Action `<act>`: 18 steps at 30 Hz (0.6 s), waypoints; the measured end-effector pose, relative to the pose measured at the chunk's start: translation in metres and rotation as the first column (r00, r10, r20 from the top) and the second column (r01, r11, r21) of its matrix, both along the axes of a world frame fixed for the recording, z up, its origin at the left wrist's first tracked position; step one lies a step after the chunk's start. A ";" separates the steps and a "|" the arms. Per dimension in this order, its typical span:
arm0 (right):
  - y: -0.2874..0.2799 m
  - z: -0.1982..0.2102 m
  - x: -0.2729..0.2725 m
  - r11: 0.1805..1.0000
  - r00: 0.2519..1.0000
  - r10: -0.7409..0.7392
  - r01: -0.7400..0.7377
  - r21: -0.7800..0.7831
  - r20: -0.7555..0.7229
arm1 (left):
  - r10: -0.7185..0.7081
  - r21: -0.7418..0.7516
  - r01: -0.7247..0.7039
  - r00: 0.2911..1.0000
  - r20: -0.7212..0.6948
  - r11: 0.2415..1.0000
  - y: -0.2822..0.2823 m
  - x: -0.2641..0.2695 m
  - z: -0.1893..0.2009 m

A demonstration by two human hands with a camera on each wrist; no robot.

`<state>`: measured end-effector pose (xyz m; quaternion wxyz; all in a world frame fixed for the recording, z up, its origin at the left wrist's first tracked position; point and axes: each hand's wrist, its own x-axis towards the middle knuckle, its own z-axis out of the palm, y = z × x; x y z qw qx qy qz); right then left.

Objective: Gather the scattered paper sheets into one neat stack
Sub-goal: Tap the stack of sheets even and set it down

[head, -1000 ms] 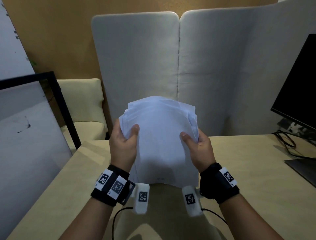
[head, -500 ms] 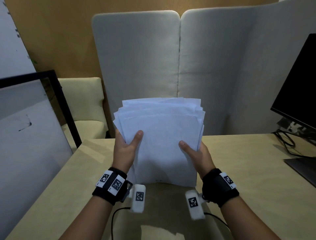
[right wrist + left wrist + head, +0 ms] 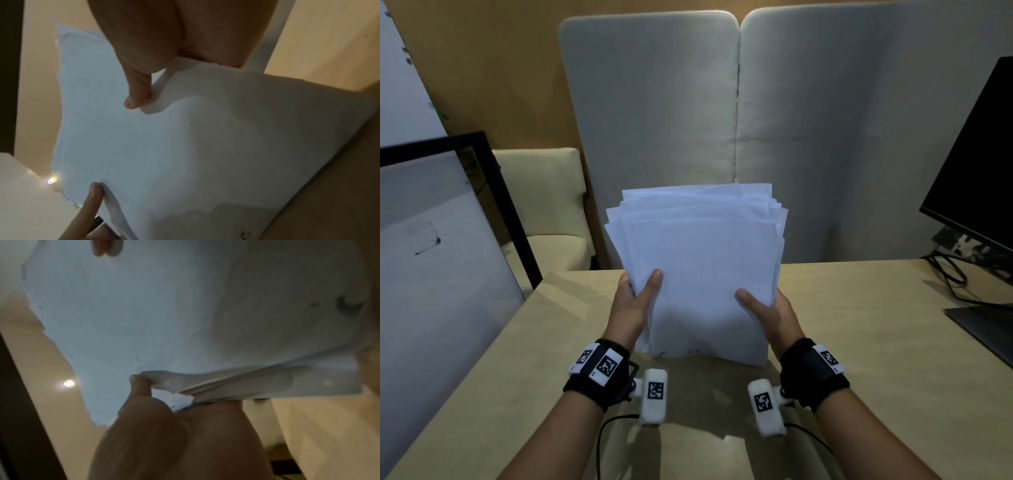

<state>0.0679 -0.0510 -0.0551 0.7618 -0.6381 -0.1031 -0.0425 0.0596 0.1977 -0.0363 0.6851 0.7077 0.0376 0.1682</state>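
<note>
One paper stack (image 3: 702, 274), sheet count not readable; two hands on it. Left hand (image 3: 631, 305) clamped on the stack's left edge, thumb across the front face, fingers behind; right hand (image 3: 774, 313) clamped likewise on the right edge. Stack held upright between the hands, bottom edge down at the table (image 3: 876, 342) just ahead of the wrists, contact not certain; top edges staggered and fanned, not flush. Open tabletop to either side of the hands; one monitor (image 3: 976, 164) well right of the right hand, cut off by the frame. Fingers behind the sheets hidden in the head view; wrist views blurred.
</note>
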 end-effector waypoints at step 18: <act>0.003 0.003 0.012 0.993 0.994 -0.100 0.096 0.070 0.052 | -0.065 -0.111 0.068 0.997 0.029 0.992 -0.001 -0.008 -0.006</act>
